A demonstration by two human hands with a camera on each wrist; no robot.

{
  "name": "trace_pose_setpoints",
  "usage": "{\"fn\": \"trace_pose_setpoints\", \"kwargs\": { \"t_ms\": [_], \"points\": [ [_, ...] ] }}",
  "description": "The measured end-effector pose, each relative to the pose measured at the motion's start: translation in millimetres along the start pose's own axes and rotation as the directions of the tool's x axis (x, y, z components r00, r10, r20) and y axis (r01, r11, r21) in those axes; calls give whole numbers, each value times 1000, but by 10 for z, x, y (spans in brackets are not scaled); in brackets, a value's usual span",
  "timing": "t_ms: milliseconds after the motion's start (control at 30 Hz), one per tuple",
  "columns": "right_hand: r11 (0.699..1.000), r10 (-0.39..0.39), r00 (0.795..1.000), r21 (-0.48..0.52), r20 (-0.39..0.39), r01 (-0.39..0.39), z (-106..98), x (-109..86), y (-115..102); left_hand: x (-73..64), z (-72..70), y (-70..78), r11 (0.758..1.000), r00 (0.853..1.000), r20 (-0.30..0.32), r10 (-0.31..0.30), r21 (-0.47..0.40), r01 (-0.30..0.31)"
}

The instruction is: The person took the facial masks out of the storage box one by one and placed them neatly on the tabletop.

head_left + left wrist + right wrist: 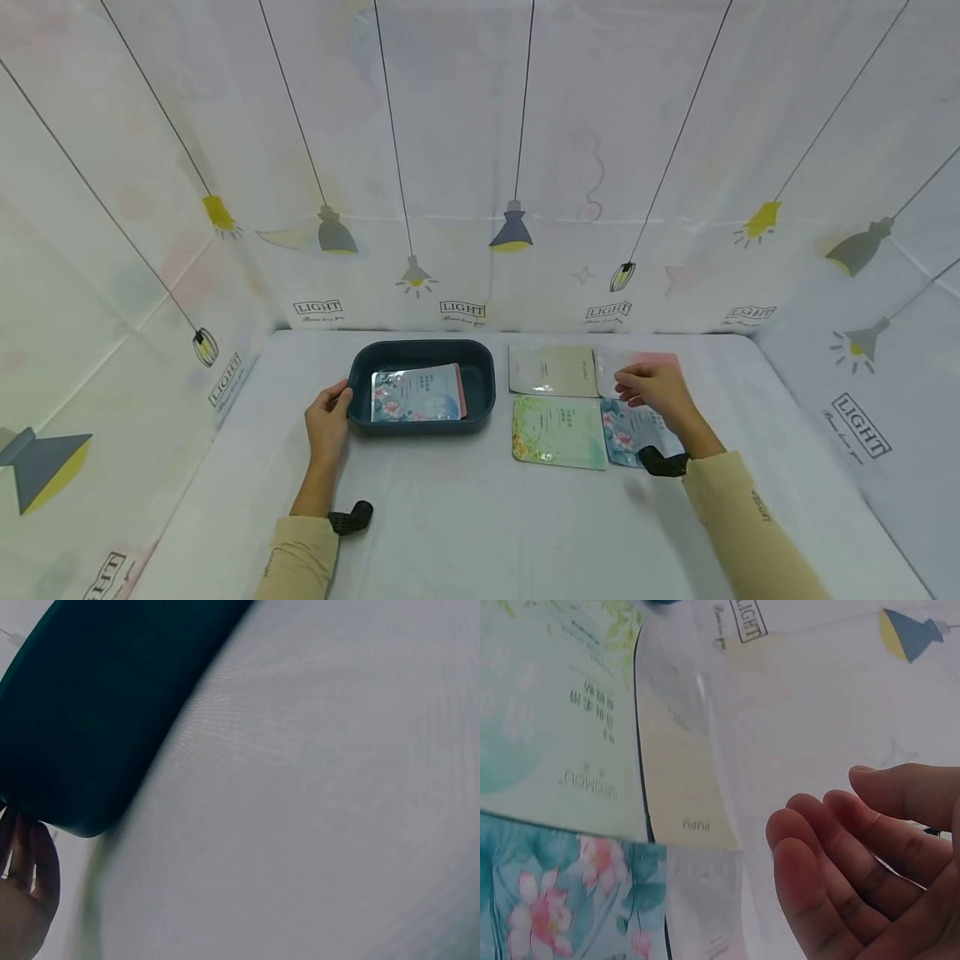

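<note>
My left hand (327, 422) is at the left end of a dark teal plastic basin (487, 387), its fingers (46, 862) against the outer wall. Inside the basin lies a blue floral sachet (416, 393) with a pink edge showing from beneath. My right hand (660, 390), fingers loosely bent and holding nothing, hovers over flat sachets at the right. Below it are a pink-and-white sachet (611, 367) and a blue sachet with pink flowers (624, 427), both partly hidden by the hand and wrist. To their left lie a beige sachet (552, 371) and a green sachet (558, 429).
A white cloth (480, 525) covers the table. Printed curtains (457, 167) with hanging-lamp drawings stand behind it and at both sides. Each wrist carries a black strap camera, such as the left wrist camera (352, 518).
</note>
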State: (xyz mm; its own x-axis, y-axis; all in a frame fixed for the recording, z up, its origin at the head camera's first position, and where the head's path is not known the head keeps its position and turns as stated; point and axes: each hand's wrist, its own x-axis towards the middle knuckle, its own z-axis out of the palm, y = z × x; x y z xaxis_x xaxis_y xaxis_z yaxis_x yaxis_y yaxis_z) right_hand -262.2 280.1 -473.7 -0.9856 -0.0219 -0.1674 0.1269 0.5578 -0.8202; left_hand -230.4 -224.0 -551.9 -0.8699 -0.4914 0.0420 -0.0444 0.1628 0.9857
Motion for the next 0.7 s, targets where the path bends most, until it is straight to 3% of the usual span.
{"fn": "trace_pose_setpoints", "kwargs": {
  "t_ms": [200, 367, 700],
  "points": [
    [1000, 14, 998, 8, 65, -14, 267, 68, -278, 3, -7, -3, 1000, 1000, 3, 5, 0, -5],
    [999, -20, 990, 39, 137, 15, 473, 138, -448, 2, -10, -6, 1000, 1000, 1, 12, 5, -12],
    [993, 4, 985, 114, 172, -24, 623, 325, -687, 20, -11, 8, 999, 1000, -4, 31, 15, -31]
  ]
}}
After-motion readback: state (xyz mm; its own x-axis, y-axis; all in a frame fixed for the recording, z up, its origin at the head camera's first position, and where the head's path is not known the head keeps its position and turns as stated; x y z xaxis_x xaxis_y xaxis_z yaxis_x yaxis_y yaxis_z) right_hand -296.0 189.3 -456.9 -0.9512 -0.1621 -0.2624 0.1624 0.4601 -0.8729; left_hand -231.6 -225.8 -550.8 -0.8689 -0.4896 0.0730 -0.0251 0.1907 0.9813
